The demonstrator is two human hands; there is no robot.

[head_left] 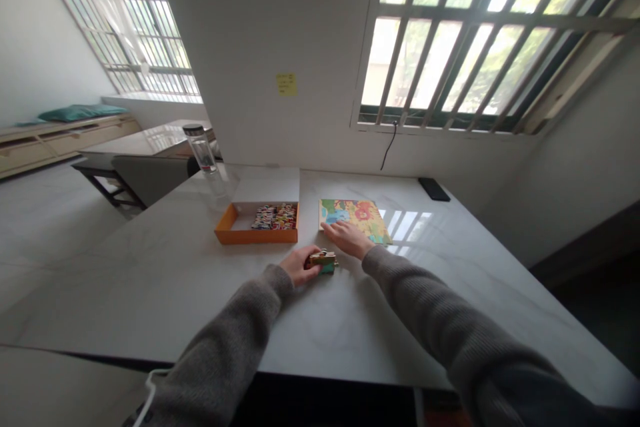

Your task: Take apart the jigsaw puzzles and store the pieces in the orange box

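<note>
My left hand (301,265) is closed around a small stack of jigsaw puzzle pieces (326,259), just above the tabletop. Green shows low on the stack, beige near its top. Beyond it, a colourful, partly filled jigsaw puzzle (367,212) lies flat, with blue, green, yellow and red areas. My right hand (347,238) reaches over the puzzle's near left part, fingers stretched out and tips touching down by the left edge. Whether a piece lies under those fingertips is hidden. To the left stands an open orange box (256,237) with many small pieces packed in its right part.
The white marbled table (150,293) carries a clear bottle (201,150) at the back left and a black phone (434,189) at the back right. A yellow note (287,84) is on the wall. Another table (145,137) stands beyond, at the left.
</note>
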